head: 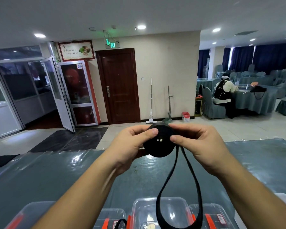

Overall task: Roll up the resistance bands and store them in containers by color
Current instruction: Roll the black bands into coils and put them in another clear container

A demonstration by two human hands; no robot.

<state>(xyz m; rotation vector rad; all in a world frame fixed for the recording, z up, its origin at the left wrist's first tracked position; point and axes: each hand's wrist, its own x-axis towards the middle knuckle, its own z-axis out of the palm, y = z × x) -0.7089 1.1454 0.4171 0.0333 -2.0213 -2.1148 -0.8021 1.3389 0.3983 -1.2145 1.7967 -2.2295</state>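
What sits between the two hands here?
In the head view, the rolled black band, pinched between left hand and right hand.

The clear containers [160, 210] are cut off by the bottom edge, labels unreadable.

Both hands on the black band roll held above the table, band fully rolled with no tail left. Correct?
Not quite. The head view shows both the left hand and right hand gripping the black band roll above the table, but it is not fully rolled: a long loop hangs down toward the clear containers.
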